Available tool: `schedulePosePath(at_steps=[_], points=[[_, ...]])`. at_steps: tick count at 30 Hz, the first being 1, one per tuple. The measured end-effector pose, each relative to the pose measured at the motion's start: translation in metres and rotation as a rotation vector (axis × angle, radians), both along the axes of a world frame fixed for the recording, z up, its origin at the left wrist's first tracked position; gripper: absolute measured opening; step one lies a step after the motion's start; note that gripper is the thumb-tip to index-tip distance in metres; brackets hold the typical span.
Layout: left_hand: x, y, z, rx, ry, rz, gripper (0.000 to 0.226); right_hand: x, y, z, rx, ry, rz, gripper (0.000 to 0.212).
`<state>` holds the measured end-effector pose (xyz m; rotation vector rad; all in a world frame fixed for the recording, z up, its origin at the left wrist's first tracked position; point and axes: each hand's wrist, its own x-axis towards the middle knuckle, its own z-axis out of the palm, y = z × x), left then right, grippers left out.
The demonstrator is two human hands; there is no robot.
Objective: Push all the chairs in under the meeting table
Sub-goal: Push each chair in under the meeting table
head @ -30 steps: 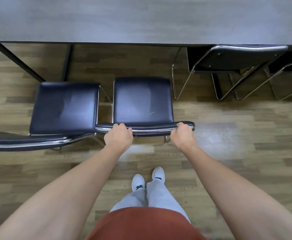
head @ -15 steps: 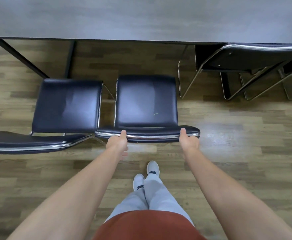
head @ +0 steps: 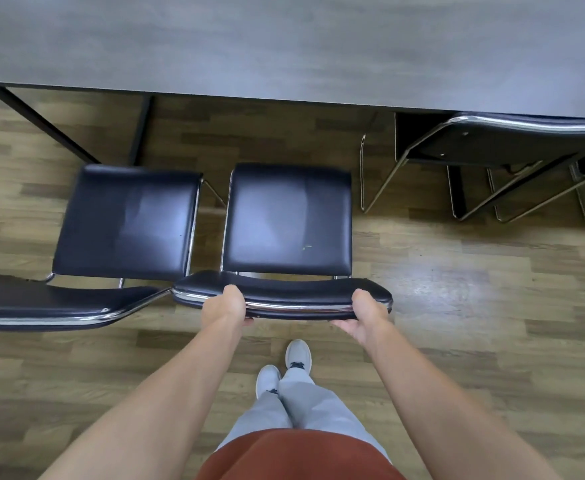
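two chairs stand side by side before the surface (head: 284, 46): middle chair (head: 286, 220) right of left chair (head: 124, 220); a third chair (head: 513, 143) sits under it, far right.

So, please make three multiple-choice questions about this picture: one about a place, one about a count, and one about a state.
1. Where is the chair on the right?
A. Lying on its side
B. Pushed in under the table
C. On top of the table

2. How many chairs stand pulled out, with the whole seat clear of the table?
A. Two
B. None
C. Four

3. What are the hands doing?
A. Both hang free
B. One lifts a seat
C. Both grip the backrest of the middle chair

Answers:
1 B, its seat goes under the table edge.
2 A, the left chair and the middle chair show whole seats.
3 C, the left hand and right hand curl round the backrest top.
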<state>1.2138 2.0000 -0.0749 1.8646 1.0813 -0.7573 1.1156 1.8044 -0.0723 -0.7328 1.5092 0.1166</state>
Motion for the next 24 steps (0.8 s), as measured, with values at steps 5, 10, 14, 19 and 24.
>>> schedulePosePath(at_steps=[5,10,14,19,24], points=[[0.008,0.003,0.001,-0.027,0.028,0.013,0.028,0.001,-0.004,-0.003,-0.001,0.006,0.003,0.041],[0.014,0.002,0.000,-0.001,0.065,0.011,0.036,0.005,-0.008,-0.007,0.012,0.013,0.005,0.048],[0.016,-0.001,0.000,0.018,0.055,0.016,0.036,0.007,-0.010,-0.009,0.019,0.033,0.003,0.053],[0.017,-0.002,0.002,-0.008,0.021,0.020,0.022,0.011,-0.013,-0.009,0.013,0.011,0.000,0.045],[0.031,-0.007,0.002,-0.054,-0.020,-0.013,0.039,0.028,-0.025,-0.010,0.002,-0.025,0.025,0.049]])
